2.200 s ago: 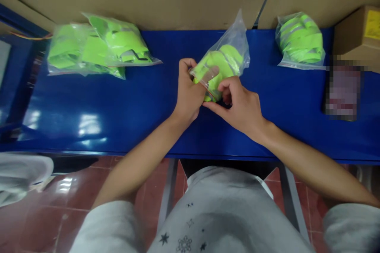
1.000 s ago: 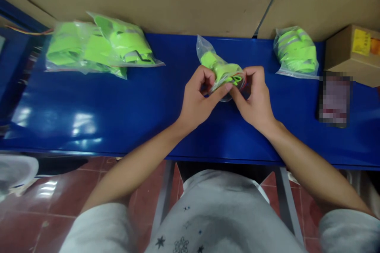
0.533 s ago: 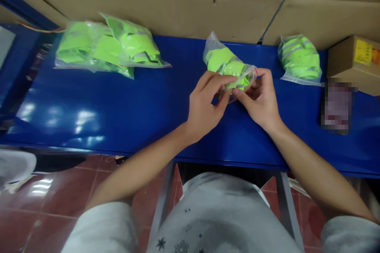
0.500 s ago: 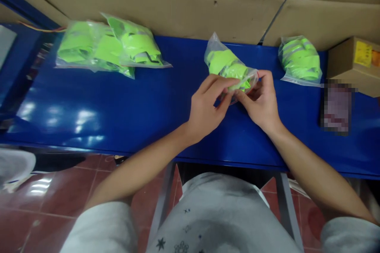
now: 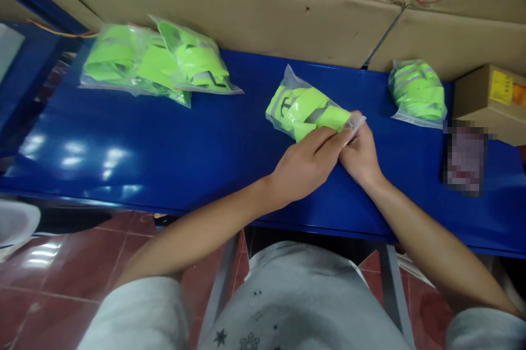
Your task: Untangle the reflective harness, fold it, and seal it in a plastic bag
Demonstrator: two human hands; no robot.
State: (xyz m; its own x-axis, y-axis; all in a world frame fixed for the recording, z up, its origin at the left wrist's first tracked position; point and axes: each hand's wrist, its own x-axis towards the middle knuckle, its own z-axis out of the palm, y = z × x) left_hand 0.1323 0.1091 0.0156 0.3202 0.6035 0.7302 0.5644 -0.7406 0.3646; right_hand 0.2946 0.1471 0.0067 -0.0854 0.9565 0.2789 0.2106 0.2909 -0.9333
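Observation:
A clear plastic bag (image 5: 302, 109) stuffed with neon-green reflective fabric lies on the blue table (image 5: 172, 147), a little right of centre. My left hand (image 5: 308, 164) pinches the bag's near right end with fingers pressed together. My right hand (image 5: 359, 150) grips the same end, its fingers closed on the bag's mouth right beside the left hand's fingertips. Both forearms reach in from the bottom edge.
A heap of filled green bags (image 5: 152, 62) lies at the back left. One more filled bag (image 5: 417, 92) sits at the back right. A cardboard box (image 5: 491, 101) and a blurred dark object (image 5: 464, 158) are at the far right. Cardboard sheets (image 5: 263, 5) line the back.
The bag has been laid flat on the table, turned with its body toward the left. Both hands have come together at its right end, pinching the mouth.

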